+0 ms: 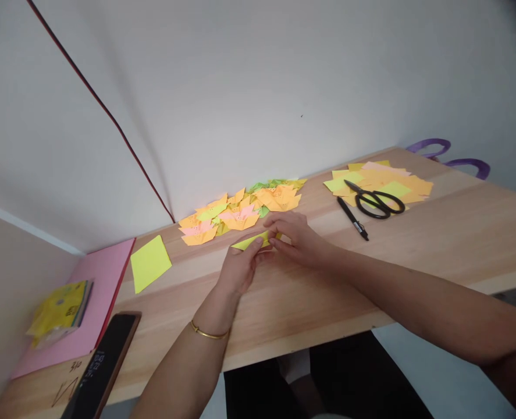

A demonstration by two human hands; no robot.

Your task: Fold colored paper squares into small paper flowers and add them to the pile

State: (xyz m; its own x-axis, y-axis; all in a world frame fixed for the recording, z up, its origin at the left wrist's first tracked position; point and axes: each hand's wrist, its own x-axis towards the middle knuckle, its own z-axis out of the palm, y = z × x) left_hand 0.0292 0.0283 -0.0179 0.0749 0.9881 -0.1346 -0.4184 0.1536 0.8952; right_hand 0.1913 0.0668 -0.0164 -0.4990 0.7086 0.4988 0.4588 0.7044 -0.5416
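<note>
The folded yellow paper (245,243) is held between both hands near the middle of the wooden table (292,314), just in front of the heap of folded paper pieces (240,218). The left hand (235,267) grips its near side, thumb pressed on top; the right hand (299,235) has its fingers closed around the other end, though how some of them bend underneath cannot be told. Paper this thin could slip out of line if the two hands pull unevenly, leaving a crooked crease, and too hard a pinch might crumple or tear it. The right fingertips are close to the heap, so a wide sweep could scatter or flatten pieces there. The pen (352,219) lies near the right forearm and might roll if brushed, while dragging the scissors (356,187) could shift the loose sheets (417,185) beneath
</note>
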